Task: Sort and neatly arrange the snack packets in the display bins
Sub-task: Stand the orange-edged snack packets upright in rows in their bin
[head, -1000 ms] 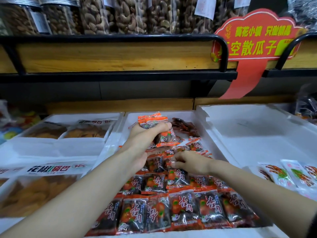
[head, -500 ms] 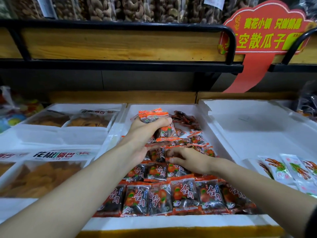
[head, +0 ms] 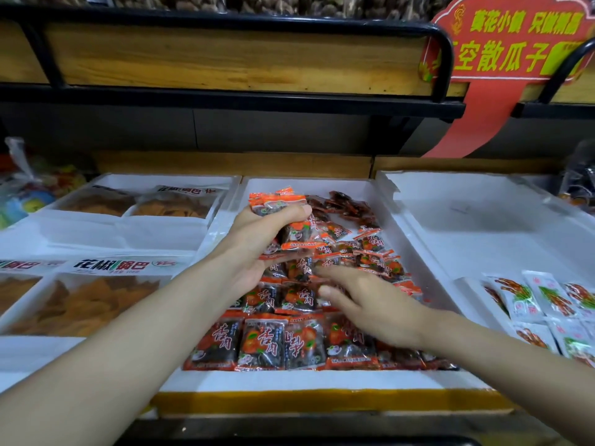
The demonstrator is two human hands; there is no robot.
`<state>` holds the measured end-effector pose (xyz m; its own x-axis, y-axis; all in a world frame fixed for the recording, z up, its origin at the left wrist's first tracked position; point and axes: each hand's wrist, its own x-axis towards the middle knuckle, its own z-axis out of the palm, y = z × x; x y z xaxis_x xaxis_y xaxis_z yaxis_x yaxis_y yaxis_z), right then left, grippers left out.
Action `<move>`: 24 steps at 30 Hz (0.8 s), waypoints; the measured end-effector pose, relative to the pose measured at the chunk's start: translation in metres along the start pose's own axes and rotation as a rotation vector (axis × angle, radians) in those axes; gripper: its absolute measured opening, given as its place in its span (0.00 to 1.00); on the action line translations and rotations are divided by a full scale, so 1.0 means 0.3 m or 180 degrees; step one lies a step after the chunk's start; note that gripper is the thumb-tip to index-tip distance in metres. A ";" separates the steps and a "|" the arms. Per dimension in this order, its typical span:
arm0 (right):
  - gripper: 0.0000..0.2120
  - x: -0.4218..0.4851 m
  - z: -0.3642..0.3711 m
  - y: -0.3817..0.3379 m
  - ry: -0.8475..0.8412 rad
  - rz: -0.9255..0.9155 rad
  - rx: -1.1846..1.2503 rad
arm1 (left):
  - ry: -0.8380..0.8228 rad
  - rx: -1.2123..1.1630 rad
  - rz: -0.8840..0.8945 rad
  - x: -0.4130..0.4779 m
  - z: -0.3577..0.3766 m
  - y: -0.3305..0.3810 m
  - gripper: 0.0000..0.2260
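Currently your left hand (head: pixel 257 243) is raised over the back half of the middle white foam bin (head: pixel 322 185), its grip closed round a bunch of orange-and-black snack packets (head: pixel 277 204), thumb across the top of them. Your right hand (head: pixel 367 305) is low over the same bin, grip wide with the fingers spread and straight and nothing held; it is blurred, so I cannot tell whether the fingertips touch the packets below. Along the bin's front edge, a neat row of matching packets (head: pixel 262 344) lies flat and side by side, with more rows behind it. At the back, a loose heap of packets (head: pixel 367 252) lies at all angles. White packets (head: pixel 544 299) lie in the right bin (head: pixel 483 239), and bags of orange-brown crisps (head: pixel 83 304) fill the bins on the left.
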<state>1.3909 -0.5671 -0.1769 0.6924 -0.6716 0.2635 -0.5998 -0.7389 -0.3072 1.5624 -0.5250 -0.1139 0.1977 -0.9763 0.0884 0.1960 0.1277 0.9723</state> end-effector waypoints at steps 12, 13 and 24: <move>0.32 -0.118 0.069 -0.013 -0.0456 -0.0007 -0.0420 | 0.0064 -0.0118 -0.0178 -0.094 -0.043 -0.060 0.09; 0.30 -0.121 0.063 -0.026 -0.0194 0.0089 -0.0065 | 0.0019 -0.0112 -0.0216 -0.106 -0.048 -0.072 0.08; 0.25 -0.116 0.014 -0.225 0.0148 0.0899 0.2741 | -0.0022 0.0167 -0.0235 -0.219 -0.055 -0.203 0.34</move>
<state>1.4090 -0.4938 -0.1692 0.5369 -0.8370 0.1056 -0.2245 -0.2624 -0.9385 1.5535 -0.4658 -0.1823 0.1779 -0.9839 0.0174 0.1591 0.0462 0.9862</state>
